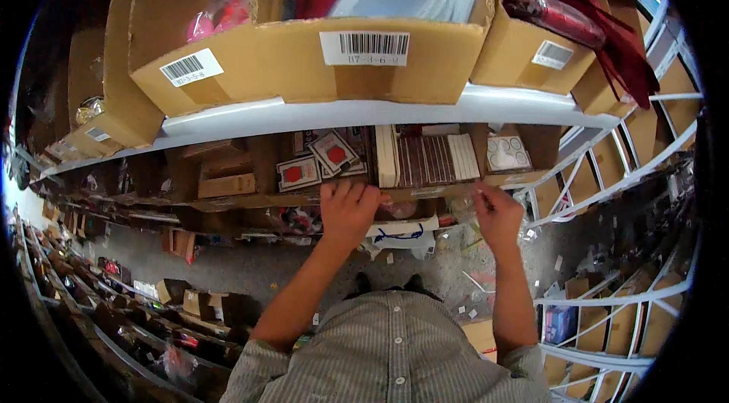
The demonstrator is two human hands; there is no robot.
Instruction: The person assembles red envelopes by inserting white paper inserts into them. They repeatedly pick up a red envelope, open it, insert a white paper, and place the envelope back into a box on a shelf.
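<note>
My left hand [349, 209] has its fingers curled over the front edge of a cardboard bin [311, 197] on the middle shelf. Behind those fingers lie several flat packs with a red mark [334, 152], white and dark, stacked loosely. My right hand [499, 214] is closed in a pinch just in front of the bin row, below the right end of a row of thin dark brown and white boxes [429, 160]. Whatever its fingertips hold is too small to make out. White packaging with round shapes [507, 154] sits in the compartment behind it.
Large cardboard bins [304, 72] with barcode labels stand on the shelf above, holding plastic-wrapped goods. A white metal shelf edge [364, 112] runs over the lower bins. White racks [607, 198] rise at the right; more goods line the left. Scraps litter the grey floor [250, 266].
</note>
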